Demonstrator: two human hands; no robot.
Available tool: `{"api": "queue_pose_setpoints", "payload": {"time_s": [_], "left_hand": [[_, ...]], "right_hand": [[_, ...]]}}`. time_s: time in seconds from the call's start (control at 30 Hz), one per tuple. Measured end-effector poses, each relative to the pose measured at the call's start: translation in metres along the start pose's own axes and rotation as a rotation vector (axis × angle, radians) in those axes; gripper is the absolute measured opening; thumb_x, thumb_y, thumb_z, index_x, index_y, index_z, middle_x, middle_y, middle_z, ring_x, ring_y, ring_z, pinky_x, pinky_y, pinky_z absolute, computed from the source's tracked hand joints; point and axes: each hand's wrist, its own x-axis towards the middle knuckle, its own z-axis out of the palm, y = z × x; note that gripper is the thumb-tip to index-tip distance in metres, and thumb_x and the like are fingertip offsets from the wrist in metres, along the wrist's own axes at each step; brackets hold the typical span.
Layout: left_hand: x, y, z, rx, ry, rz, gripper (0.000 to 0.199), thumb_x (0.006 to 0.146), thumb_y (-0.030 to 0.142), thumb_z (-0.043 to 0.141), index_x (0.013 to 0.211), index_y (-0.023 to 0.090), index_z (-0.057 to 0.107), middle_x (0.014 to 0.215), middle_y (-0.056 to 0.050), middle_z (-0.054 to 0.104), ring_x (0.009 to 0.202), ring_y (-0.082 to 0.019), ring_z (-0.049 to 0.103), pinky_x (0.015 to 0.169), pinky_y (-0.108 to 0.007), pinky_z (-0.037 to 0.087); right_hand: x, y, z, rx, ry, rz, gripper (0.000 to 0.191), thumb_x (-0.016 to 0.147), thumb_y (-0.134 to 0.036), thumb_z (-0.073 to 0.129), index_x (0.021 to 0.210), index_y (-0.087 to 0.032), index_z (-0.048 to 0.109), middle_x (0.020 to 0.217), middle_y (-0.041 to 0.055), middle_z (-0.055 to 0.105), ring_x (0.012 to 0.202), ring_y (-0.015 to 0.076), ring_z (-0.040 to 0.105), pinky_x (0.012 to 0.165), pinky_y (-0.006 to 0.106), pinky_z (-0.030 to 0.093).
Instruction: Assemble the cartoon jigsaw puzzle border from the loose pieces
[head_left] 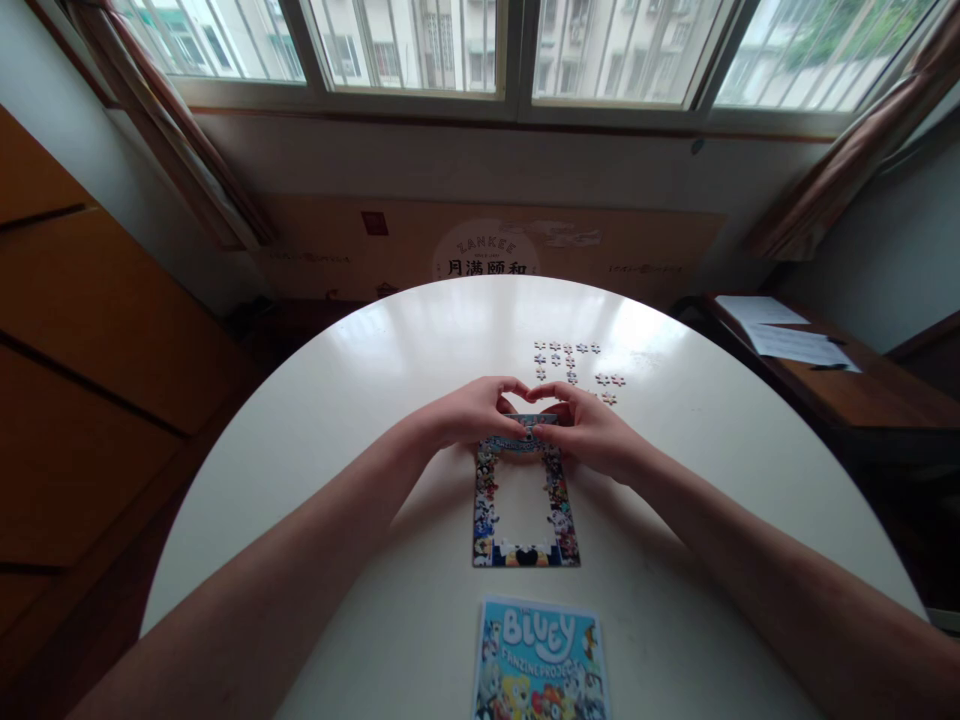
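A partly assembled jigsaw puzzle [482, 510] lies on the white table as a rectangular border of joined pieces around a bare middle. At its far edge, my left hand [480, 412] has its thumb on the blue top strip, with the fingers curled beyond the edge. Mirroring it, my right hand [589, 428] grips the same strip from the other side, and the fingertips of both hands meet. A shadow under the strip suggests it is slightly raised. Fingers partly hide the strip. Several loose puzzle pieces [571, 362] are spread out beyond my right hand.
Nearest me lies a blue picture card [540, 660] lettered "Bluey". The round white table [300, 480] curves away toward a window. On the right, a brown side table [885, 375] holds papers [802, 345] and a dark pen [829, 367].
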Motion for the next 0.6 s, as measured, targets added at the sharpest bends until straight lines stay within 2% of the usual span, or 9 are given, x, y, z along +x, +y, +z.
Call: {"api": "queue_pose_setpoints", "payload": {"time_s": [0.2, 0.6], "left_hand": [[0.0002, 0.0000, 0.0015, 0.019, 0.016, 0.010, 0.059, 0.069, 0.024, 0.078, 0.123, 0.010, 0.058, 0.080, -0.008, 0.069, 0.071, -0.021, 0.067, 0.061, -0.031, 0.048], [-0.0003, 0.0010, 0.0034, 0.046, 0.037, 0.029, 0.054, 0.070, 0.024, 0.077, 0.119, 0.011, 0.061, 0.077, -0.007, 0.069, 0.067, -0.020, 0.065, 0.058, -0.029, 0.047]], "right_hand": [[-0.0010, 0.0002, -0.0014, 0.050, -0.023, -0.009, 0.046, 0.079, -0.027, 0.073, 0.121, -0.020, 0.055, 0.088, 0.0060, 0.070, 0.077, 0.0198, 0.066, 0.066, 0.034, 0.053], [-0.0019, -0.0016, -0.0008, 0.044, -0.028, -0.004, 0.048, 0.079, -0.028, 0.074, 0.122, -0.020, 0.055, 0.090, 0.0067, 0.070, 0.080, 0.0206, 0.066, 0.068, 0.035, 0.055]]}}
